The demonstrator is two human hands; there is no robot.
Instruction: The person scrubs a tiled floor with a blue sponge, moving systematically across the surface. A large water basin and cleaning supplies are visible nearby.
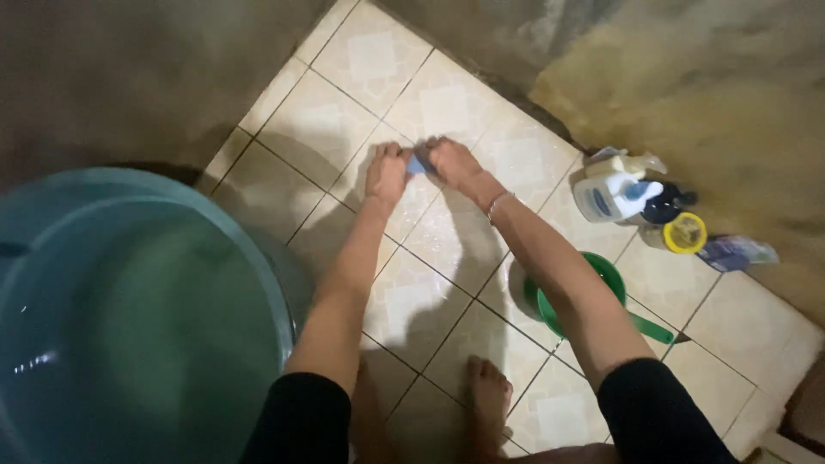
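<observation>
At the bottom of the frame a bare foot [488,397] stands on the tiled floor [447,103]. A large teal tub [137,318] fills the lower left, partly cut off. A green dipper [601,301] lies right of centre, half hidden behind the right forearm. Both arms stretch far forward. In the upper centre, the left hand [387,172] and right hand [454,163] together pinch a small blue thing [418,164], mostly covered by the fingers, so its kind is unclear. Bottles [632,196] stand at the wall, upper right.
</observation>
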